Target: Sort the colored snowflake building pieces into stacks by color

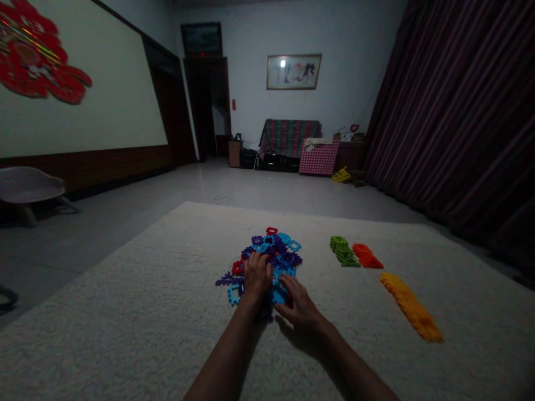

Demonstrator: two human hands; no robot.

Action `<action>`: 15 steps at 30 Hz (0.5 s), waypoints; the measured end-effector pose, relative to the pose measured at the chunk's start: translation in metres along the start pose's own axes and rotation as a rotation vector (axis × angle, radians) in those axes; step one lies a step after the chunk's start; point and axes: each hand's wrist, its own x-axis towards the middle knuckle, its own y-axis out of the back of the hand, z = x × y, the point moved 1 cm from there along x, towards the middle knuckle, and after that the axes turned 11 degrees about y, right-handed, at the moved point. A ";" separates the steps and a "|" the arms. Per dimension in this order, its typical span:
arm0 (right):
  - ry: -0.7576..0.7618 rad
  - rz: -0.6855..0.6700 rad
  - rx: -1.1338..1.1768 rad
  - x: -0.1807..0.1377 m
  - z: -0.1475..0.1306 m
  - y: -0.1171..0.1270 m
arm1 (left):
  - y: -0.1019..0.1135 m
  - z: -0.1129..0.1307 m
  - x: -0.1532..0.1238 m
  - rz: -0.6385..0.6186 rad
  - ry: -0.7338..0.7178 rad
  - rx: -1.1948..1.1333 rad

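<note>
A mixed pile of interlocking plastic building pieces (288,258), notched square frames in purple, light blue and red, lies on the pale mat in front of me. My left hand (257,275) rests on the pile's near left part, fingers stretched forward and bent down over the pieces. At the near right side, my right hand (300,303) has its thumb and fingers around light blue pieces (278,294). Its fingertips touch them, though the grip is partly hidden. Beside my left hand are a red piece (238,268) and a light blue frame (234,294).
On the mat (159,312), to the right, lie a green row (343,252), an orange-red row (366,256) and a long yellow-orange row (412,306) of pieces. A low chair (31,186) stands at left; a dark curtain (455,122) hangs at right.
</note>
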 end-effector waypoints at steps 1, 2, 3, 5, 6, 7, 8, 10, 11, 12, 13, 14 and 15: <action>-0.003 0.005 0.019 0.004 0.006 0.004 | -0.002 0.005 0.006 -0.011 -0.011 0.002; -0.021 0.029 0.028 0.009 0.013 0.009 | -0.005 0.011 0.013 -0.029 -0.017 0.006; -0.052 0.070 0.027 0.016 0.021 0.014 | -0.009 0.016 0.020 -0.055 -0.019 0.013; -0.123 0.150 -0.001 0.032 0.037 0.022 | -0.016 0.027 0.040 -0.114 -0.028 0.037; -0.144 0.175 -0.019 0.042 0.046 0.024 | -0.019 0.033 0.051 -0.141 -0.037 0.053; -0.153 0.187 -0.036 0.054 0.055 0.025 | -0.021 0.037 0.064 -0.162 -0.043 0.072; -0.151 0.185 -0.053 0.066 0.063 0.025 | -0.023 0.041 0.078 -0.179 -0.050 0.089; -0.142 0.146 -0.086 0.092 0.079 0.020 | -0.027 0.045 0.105 -0.216 -0.035 0.119; -0.139 0.112 -0.104 0.105 0.085 0.017 | -0.030 0.044 0.117 -0.243 -0.017 0.126; -0.138 0.072 -0.124 0.116 0.090 0.013 | -0.032 0.042 0.126 -0.271 0.001 0.130; -0.143 0.029 -0.146 0.127 0.094 0.009 | -0.035 0.039 0.133 -0.298 0.013 0.130; -0.149 -0.013 -0.169 0.135 0.097 0.005 | -0.038 0.035 0.137 -0.321 0.018 0.126; -0.157 -0.054 -0.190 0.142 0.098 0.002 | -0.041 0.030 0.138 -0.339 0.014 0.122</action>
